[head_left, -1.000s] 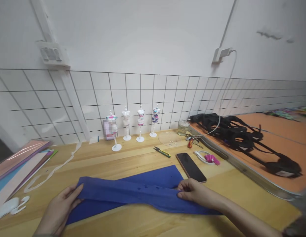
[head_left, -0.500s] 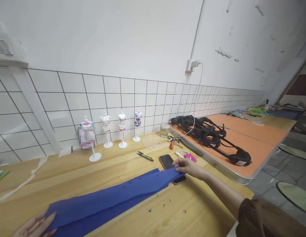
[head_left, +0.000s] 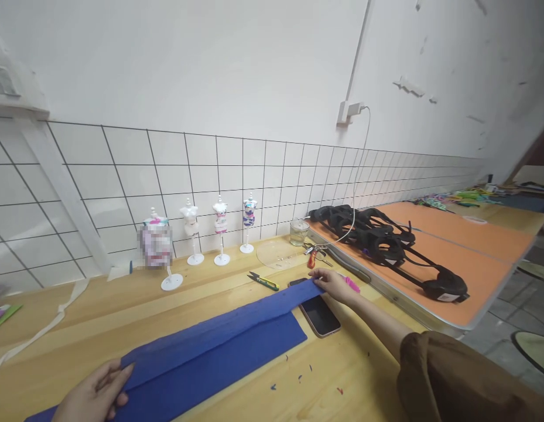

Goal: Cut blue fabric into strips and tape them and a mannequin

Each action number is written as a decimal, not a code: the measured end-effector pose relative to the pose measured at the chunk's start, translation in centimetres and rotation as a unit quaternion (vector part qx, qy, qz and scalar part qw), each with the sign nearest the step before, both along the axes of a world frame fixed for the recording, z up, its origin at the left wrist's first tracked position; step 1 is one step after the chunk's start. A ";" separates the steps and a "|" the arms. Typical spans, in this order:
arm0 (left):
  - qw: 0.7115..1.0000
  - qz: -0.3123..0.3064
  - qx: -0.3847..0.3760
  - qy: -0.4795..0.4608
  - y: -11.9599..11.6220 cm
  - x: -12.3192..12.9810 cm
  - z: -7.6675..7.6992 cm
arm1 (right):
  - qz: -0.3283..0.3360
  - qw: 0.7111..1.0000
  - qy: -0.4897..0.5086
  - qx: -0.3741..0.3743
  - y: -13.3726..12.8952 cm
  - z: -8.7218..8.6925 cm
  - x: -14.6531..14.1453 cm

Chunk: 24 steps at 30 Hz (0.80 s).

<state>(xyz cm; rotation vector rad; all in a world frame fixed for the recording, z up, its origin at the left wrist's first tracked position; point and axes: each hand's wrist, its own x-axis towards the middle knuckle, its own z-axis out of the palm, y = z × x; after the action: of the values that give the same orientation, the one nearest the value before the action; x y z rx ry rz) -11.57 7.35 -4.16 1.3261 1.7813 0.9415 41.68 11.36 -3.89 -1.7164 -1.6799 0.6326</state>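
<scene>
A long blue cloth (head_left: pixel 228 324) stretches between my two hands, its upper strip lifted at both ends. My left hand (head_left: pixel 98 391) pinches the strip's left end between thumb and fingers. At the other end, my right hand (head_left: pixel 332 285) grips the corner, above a dark smartphone (head_left: pixel 321 316) that the cloth partly covers. Beneath the strip a wider blue layer (head_left: pixel 254 351) lies flat on the table; whether it is the same folded piece I cannot tell. Yellow-handled thread snips (head_left: pixel 263 281) rest just beyond the cloth.
Small white dress forms (head_left: pixel 221 228) stand along the tiled wall. A glass (head_left: pixel 299 233), a clear disc (head_left: pixel 272 253) and a red-handled tool (head_left: pixel 312 258) lie behind the phone. Black strapped gear (head_left: pixel 386 246) sits on an orange board (head_left: pixel 456 258) at right. Thread scraps (head_left: pixel 273 387) dot the wooden tabletop (head_left: pixel 363 381).
Both hands have shifted the upper strip away from me, my left hand also moving rightward. More of the lower blue layer and the phone's near end now show.
</scene>
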 end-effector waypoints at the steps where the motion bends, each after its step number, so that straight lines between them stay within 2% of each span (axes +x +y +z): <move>1: 1.000 0.002 -0.011 0.010 -0.1 0.4 0.5 | 0.001 1.000 -0.016 0.008 0.2 0.0 -0.1; 5: 0.999 0.013 -0.004 0.052 -0.6 0.4 1.5 | -0.005 0.995 -0.083 0.049 0.3 0.0 -0.3; 8: 0.988 -0.033 0.043 0.145 -1.1 -1.2 1.1 | -0.014 0.987 -0.133 0.088 -0.9 0.2 -0.9; 10: 0.968 -0.073 0.066 0.230 -1.4 -2.6 0.9 | -0.009 0.980 -0.165 0.113 -2.4 0.5 -1.7; 12: 0.945 -0.110 0.065 0.301 -1.7 -3.7 0.9 | 0.015 0.972 -0.195 0.131 -4.3 0.7 -2.9; 15: 0.924 -0.144 0.036 0.353 -1.7 -4.3 1.5 | 0.084 0.957 -0.237 0.145 -6.7 1.2 -5.6; 17: 0.915 -0.169 0.025 0.365 -1.5 -4.1 2.0 | 0.131 0.944 -0.262 0.152 -7.4 1.5 -7.4; 20: 0.907 -0.210 0.035 0.364 -1.3 -3.7 2.1 | 0.187 0.922 -0.297 0.164 -6.5 2.0 -9.8; 24: 0.933 -0.203 0.037 0.293 -1.9 -4.3 1.5 | 0.212 0.899 -0.341 0.172 -4.0 2.1 -11.9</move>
<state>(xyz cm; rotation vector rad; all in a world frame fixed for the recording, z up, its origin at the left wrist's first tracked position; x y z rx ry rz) -15.90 5.42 -2.69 2.0833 1.7772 0.4015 29.78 7.39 -1.84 -1.3891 -2.5123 -0.1390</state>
